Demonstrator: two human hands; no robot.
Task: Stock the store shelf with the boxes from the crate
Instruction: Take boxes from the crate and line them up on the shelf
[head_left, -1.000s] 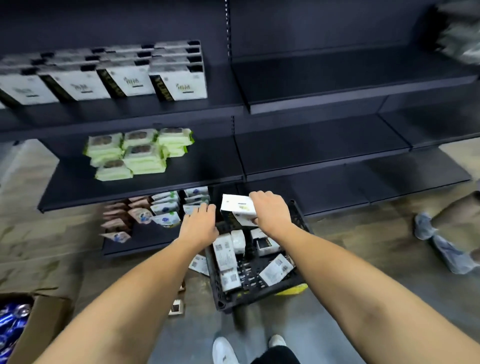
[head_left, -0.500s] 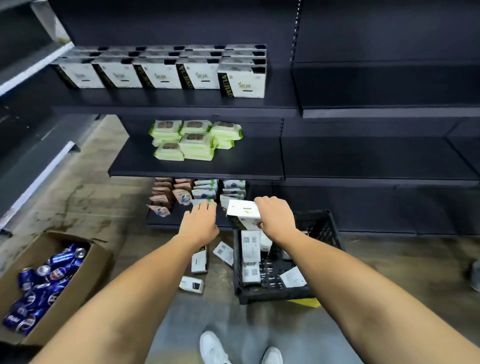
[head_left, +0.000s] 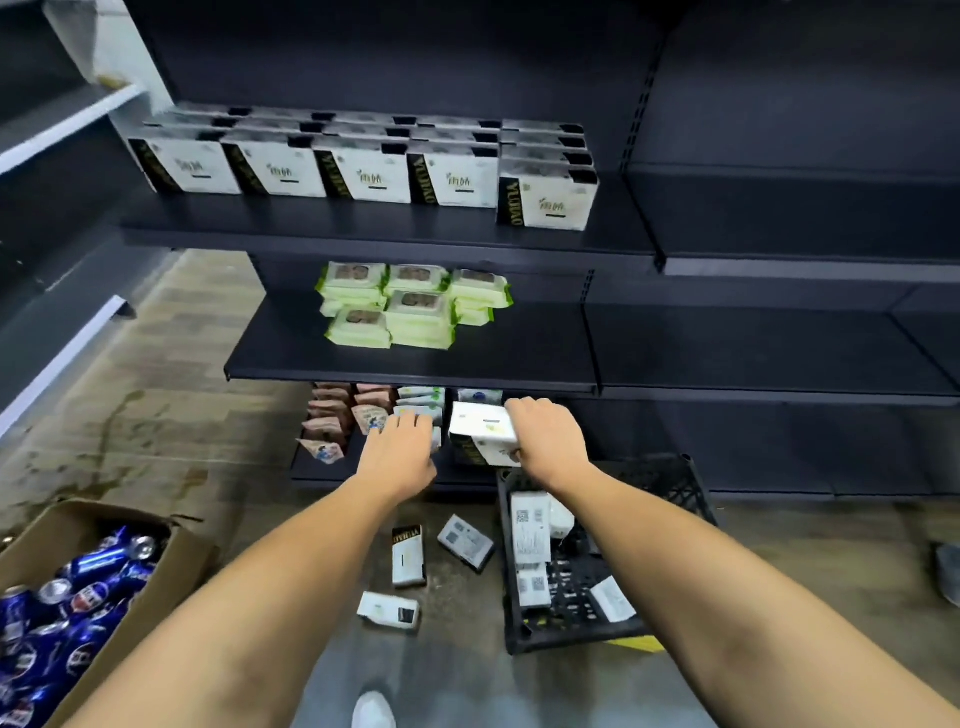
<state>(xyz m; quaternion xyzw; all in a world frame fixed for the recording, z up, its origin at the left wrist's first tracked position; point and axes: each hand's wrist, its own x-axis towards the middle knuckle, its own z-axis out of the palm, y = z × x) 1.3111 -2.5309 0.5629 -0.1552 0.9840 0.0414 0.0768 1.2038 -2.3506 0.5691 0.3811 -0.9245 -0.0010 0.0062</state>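
Note:
My right hand (head_left: 550, 439) grips a white box (head_left: 480, 423) from its right side, held above the floor in front of the lowest shelf. Just left of it, my left hand (head_left: 400, 452) hovers with straight fingers and holds nothing. Below the right forearm sits the black plastic crate (head_left: 675, 486) on the floor, with several white boxes (head_left: 530, 525) lying inside. Three more boxes (head_left: 408, 556) lie loose on the floor left of the crate. Rows of matching white boxes (head_left: 363, 174) fill the left part of the dark top shelf (head_left: 389, 236).
Green wipe packs (head_left: 410, 306) are stacked on the middle shelf, and pouches (head_left: 332, 421) stand on the bottom one. A cardboard box of blue cans (head_left: 78, 587) sits on the floor at lower left. The right-hand shelf bays (head_left: 779, 343) hold nothing.
The view has swung left, so the crate now lies right of centre and the can box has come into sight. Both hands have stayed level, the right still holding the white box.

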